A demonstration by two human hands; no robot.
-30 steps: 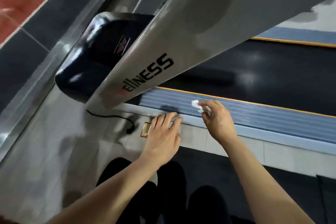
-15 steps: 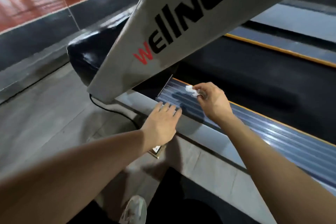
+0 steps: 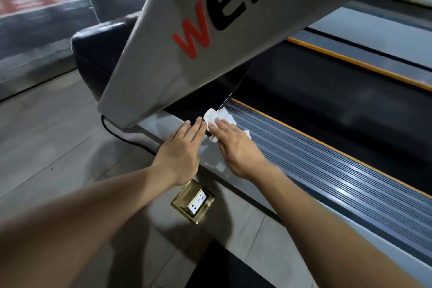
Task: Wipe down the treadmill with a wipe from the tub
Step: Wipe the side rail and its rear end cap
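Note:
The treadmill's ribbed grey side rail point(image 3: 327, 166) runs from the middle to the lower right, beside the black belt point(image 3: 327, 100). A white wipe point(image 3: 214, 116) lies crumpled at the rail's front end, under the tips of my right hand point(image 3: 236, 147), whose straight fingers press it flat. My left hand point(image 3: 181, 151) rests flat on the smooth grey edge next to it, fingers straight and touching the wipe's side. The tub is not in view.
The treadmill's big grey upright point(image 3: 210, 30) with red and black lettering slants overhead, close to my hands. A black motor cover point(image 3: 98, 58) sits behind it. A brass floor socket point(image 3: 194, 201) and a black cable point(image 3: 126, 138) lie on the grey tiled floor.
My right hand went from pinching the wipe to pressing it flat, sliding toward the rail's front end beside my left hand. The view has moved closer and lower.

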